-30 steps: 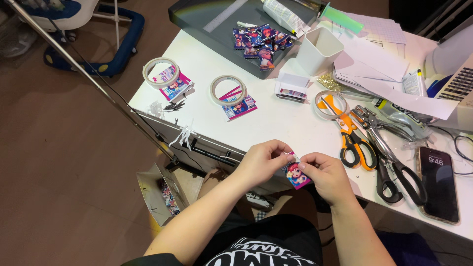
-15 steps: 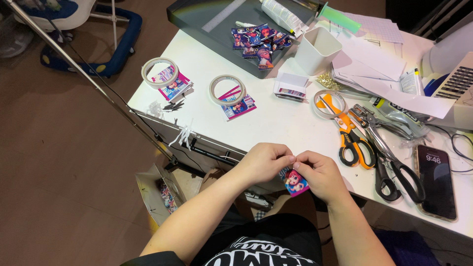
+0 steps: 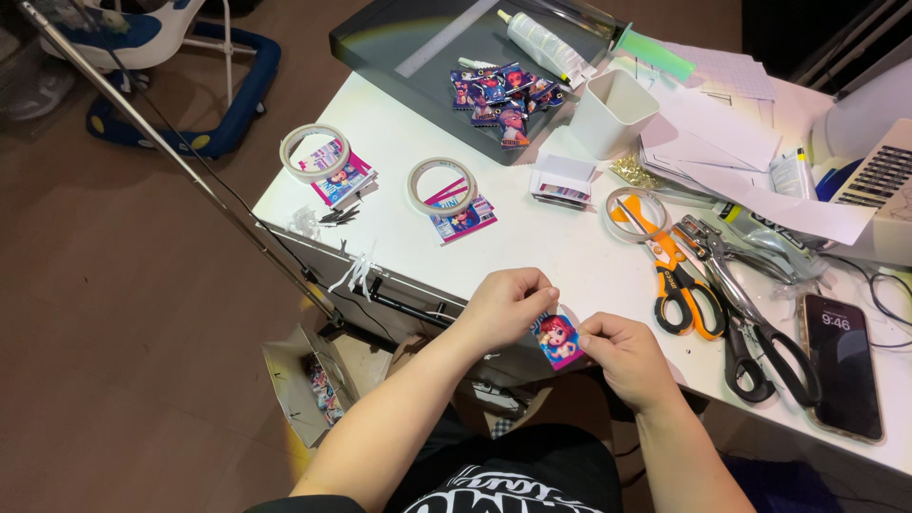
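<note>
At the white table's (image 3: pixel 532 237) near edge, both of my hands pinch one small colourful cartoon card (image 3: pixel 557 339). My left hand (image 3: pixel 505 306) holds its upper left corner. The card's right side sits between the fingers of my right hand (image 3: pixel 627 356). It shows a pink-haired figure on a pink and blue ground and faces up at me. Similar cards lie further back under two tape rolls (image 3: pixel 313 152) (image 3: pixel 442 184) and in a heap (image 3: pixel 502 93) on a dark cutting mat (image 3: pixel 418 43).
Orange scissors (image 3: pixel 676 275), a metal punch (image 3: pixel 736 266), black scissors (image 3: pixel 771 356) and a phone (image 3: pixel 841 351) lie at the right. A white cup (image 3: pixel 613 112), a small white box (image 3: pixel 562 179), a glue tube (image 3: pixel 541 40) and papers (image 3: pixel 731 142) sit behind. A paper bag (image 3: pixel 309 385) stands on the floor.
My hands have drawn slightly apart, so more of the card shows between them. The card has tipped a little toward the left. The view has shifted slightly.
</note>
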